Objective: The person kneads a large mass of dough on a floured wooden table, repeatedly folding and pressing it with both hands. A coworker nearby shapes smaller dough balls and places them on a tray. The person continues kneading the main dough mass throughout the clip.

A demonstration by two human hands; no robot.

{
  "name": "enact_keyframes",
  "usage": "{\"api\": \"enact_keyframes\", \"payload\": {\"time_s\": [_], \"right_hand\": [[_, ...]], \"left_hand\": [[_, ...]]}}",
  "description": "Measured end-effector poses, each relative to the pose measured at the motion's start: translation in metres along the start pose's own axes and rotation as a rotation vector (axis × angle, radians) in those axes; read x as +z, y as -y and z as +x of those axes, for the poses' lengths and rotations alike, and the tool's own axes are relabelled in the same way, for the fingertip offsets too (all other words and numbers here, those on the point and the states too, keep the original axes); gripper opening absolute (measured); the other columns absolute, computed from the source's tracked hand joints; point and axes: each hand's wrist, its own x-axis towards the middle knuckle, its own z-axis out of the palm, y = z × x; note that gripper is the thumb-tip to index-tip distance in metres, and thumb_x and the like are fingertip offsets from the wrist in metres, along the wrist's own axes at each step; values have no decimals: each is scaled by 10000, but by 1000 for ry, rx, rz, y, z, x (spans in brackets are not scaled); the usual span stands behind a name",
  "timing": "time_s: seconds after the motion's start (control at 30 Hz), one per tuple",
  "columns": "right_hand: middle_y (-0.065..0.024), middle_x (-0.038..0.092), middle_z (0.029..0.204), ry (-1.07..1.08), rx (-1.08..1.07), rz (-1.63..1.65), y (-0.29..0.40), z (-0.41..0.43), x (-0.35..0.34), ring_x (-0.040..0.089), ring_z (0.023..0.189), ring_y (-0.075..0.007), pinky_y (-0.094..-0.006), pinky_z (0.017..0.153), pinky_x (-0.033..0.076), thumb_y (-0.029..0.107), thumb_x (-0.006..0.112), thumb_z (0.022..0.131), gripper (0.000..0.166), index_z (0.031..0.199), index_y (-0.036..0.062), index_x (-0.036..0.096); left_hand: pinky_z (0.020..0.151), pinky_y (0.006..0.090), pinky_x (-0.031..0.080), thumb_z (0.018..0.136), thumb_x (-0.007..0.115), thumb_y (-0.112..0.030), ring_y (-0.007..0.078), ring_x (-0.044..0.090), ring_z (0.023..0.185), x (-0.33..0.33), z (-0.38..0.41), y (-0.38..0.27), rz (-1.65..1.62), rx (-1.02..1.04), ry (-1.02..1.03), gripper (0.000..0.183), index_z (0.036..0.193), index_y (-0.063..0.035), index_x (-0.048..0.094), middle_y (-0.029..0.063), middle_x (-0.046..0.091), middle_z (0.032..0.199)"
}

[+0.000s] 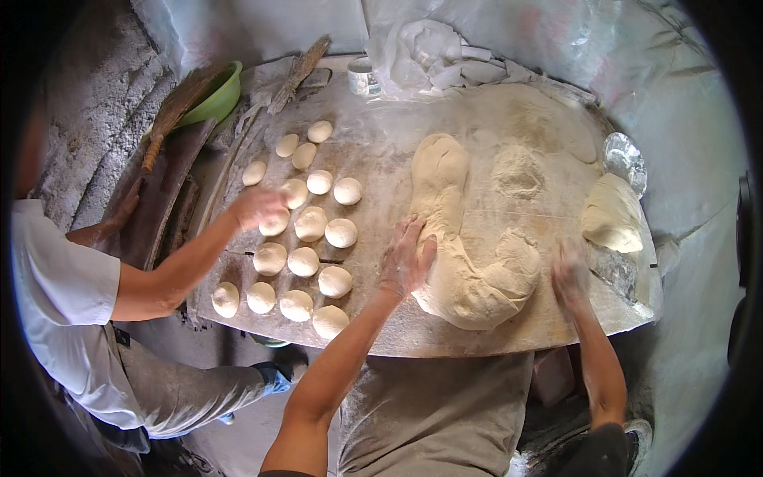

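Observation:
A thick J-shaped mass of dough (477, 292) lies on the floured wooden table (381, 322) before me. My left hand (406, 256) rests against the dough's left side, fingers apart, touching it without gripping. To the right of the dough's curled end, my right hand (570, 268) is over the table, blurred; its fingers cannot be made out clearly. Just beyond it sits a separate piece of dough (613, 213) near the right edge. A small heap of flour (517, 173) lies behind the curl. Several round dough balls (310, 223) are spread over the table's left part.
At the left a co-worker (65, 310) reaches a blurred hand (260, 208) among the dough balls. A green basin (220, 95) and a brush (173, 110) stand beyond a dark board (161, 191). A tub (363, 76), plastic sheeting (429, 56) and a metal bowl (625, 160) line the far edges.

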Motion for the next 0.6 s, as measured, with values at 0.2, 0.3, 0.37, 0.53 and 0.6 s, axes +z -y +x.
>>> {"api": "enact_keyframes", "payload": {"time_s": [0.2, 0.3, 0.37, 0.53, 0.6], "right_hand": [[-223, 648, 1082, 80, 129, 235, 58, -26, -14, 614, 1032, -432, -514, 940, 477, 143, 619, 981, 177, 1091, 8, 654], [-228, 646, 1001, 42, -116, 145, 41, -37, -46, 609, 981, -435, -525, 863, 498, 150, 630, 987, 124, 981, 29, 659], [-231, 644, 1003, 8, -35, 45, 32, 8, -26, 608, 968, -433, -526, 854, 499, 143, 639, 980, 119, 967, 25, 651], [-227, 640, 969, -68, 171, 126, 42, 10, 13, 612, 946, -408, -520, 835, 496, 189, 599, 996, 184, 936, 19, 635], [-227, 639, 963, -111, -69, 319, 75, -18, -28, 609, 943, -415, -537, 804, 492, 204, 584, 991, 199, 956, 17, 643]], "left_hand": [[1123, 483, 435, 974, 611, -305, 431, 518, 1345, -9, -7, 7, 35, -59, 13, 495, 1358, 6, 586, 258, 552, 1437], [1129, 481, 430, 972, 612, -303, 433, 512, 1349, -4, -5, 7, 0, -65, 4, 495, 1353, 12, 589, 257, 550, 1438], [1133, 481, 426, 971, 612, -302, 434, 511, 1349, -4, 0, 1, 11, -33, 14, 493, 1349, 14, 591, 257, 550, 1437], [1143, 482, 415, 969, 607, -295, 438, 513, 1346, 6, -1, 1, 30, -16, 9, 486, 1340, 18, 596, 260, 555, 1429], [1142, 482, 416, 966, 609, -290, 439, 516, 1342, -9, -6, 10, 46, -56, 0, 484, 1340, 17, 598, 261, 554, 1430]]}}
